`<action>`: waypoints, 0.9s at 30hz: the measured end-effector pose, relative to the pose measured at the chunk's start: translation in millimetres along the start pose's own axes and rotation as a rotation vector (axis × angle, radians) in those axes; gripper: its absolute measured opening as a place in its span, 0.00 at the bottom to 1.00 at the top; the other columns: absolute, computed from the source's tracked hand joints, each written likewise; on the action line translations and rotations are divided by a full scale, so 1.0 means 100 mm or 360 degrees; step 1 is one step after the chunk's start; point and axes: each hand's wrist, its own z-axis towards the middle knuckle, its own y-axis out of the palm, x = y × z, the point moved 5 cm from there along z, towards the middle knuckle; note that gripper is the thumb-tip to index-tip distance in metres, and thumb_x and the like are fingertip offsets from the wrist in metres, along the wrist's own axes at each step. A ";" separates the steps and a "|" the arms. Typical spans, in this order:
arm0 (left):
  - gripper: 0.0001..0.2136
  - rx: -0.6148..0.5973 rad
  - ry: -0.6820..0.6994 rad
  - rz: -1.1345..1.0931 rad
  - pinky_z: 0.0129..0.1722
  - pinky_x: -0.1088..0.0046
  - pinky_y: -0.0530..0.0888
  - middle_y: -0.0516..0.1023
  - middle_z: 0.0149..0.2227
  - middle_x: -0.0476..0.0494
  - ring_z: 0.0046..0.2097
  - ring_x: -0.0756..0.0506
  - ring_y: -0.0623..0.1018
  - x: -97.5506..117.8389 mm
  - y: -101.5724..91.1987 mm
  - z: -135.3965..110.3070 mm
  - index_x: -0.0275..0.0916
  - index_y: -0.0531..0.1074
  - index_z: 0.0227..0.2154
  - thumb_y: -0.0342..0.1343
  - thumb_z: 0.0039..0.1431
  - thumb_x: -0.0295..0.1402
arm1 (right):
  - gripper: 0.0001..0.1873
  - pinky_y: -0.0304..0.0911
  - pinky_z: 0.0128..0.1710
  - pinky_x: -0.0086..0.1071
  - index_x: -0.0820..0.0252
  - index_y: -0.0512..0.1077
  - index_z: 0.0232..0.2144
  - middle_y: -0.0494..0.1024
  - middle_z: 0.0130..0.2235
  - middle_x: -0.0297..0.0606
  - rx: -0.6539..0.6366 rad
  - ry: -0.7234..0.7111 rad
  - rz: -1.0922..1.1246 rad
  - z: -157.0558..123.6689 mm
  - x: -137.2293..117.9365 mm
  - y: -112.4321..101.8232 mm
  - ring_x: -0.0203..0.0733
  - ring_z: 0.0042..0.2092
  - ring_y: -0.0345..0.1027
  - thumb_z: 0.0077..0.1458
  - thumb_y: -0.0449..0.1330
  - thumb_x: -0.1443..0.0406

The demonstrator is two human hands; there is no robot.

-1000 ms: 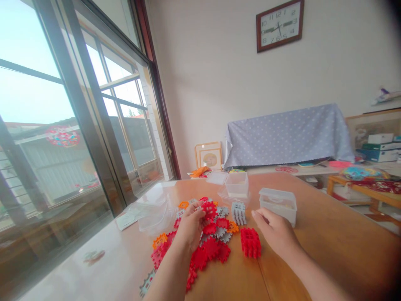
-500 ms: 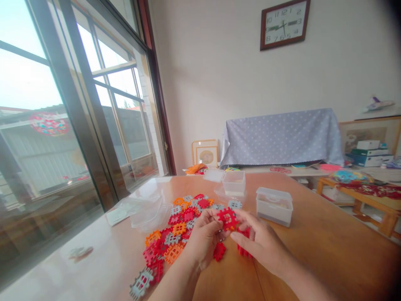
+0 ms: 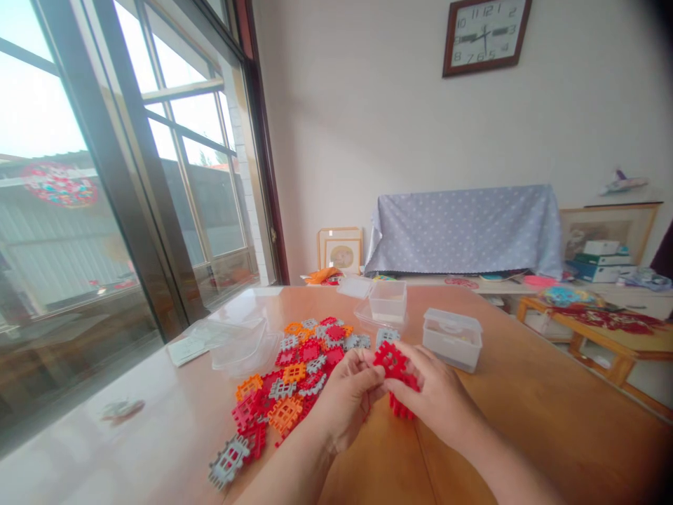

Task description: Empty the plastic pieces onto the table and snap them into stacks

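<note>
Between my two hands is a red notched building block [image 3: 390, 359], square with window-like holes. My left hand [image 3: 353, 386] pinches its left edge with thumb and fingers. Curled round its right side is my right hand [image 3: 425, 382], closed on the red piece as well. More red blocks [image 3: 404, 405] show just below it, near the table top; whether they join the held one I cannot tell. To the left lies a loose pile of red, orange and grey interlocking blocks [image 3: 294, 372], with a grey block [image 3: 229, 459] at its near end.
A lidded clear box [image 3: 452, 338] stands right of my hands. Another clear box [image 3: 388, 300] sits at the table's far side. Clear plastic lids [image 3: 245, 351] lie left of the pile on the wooden table [image 3: 526, 407]. A window [image 3: 200, 175] borders the left.
My hands have drawn closer around the red block, my right fingers now wrapping its right side. The view has shifted slightly, so the table things appear a little further left.
</note>
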 end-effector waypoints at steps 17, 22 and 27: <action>0.21 0.0074 -0.0250 0.0340 0.62 0.60 0.66 0.78 0.54 0.34 0.58 0.38 0.76 -0.21 -0.21 0.07 0.38 0.75 0.46 0.67 0.56 0.45 | 0.33 0.61 0.61 0.48 0.55 0.71 0.61 0.78 0.57 0.44 -0.0474 0.0200 0.0001 -0.04 0.46 -0.08 0.56 0.58 0.69 0.50 0.63 0.64; 0.21 0.0060 -0.0278 0.0347 0.62 0.59 0.66 0.79 0.54 0.32 0.58 0.38 0.76 -0.20 -0.19 0.05 0.37 0.75 0.47 0.66 0.57 0.46 | 0.34 0.60 0.62 0.46 0.53 0.71 0.61 0.76 0.59 0.42 -0.0550 0.0175 -0.0038 -0.05 0.43 -0.07 0.55 0.60 0.68 0.51 0.62 0.65; 0.21 0.0036 -0.0279 0.0377 0.62 0.60 0.67 0.79 0.53 0.33 0.57 0.39 0.77 -0.20 -0.18 0.04 0.37 0.76 0.48 0.64 0.58 0.47 | 0.33 0.59 0.63 0.47 0.53 0.71 0.61 0.75 0.60 0.42 -0.0541 0.0207 -0.0007 -0.07 0.44 -0.08 0.55 0.61 0.66 0.51 0.62 0.64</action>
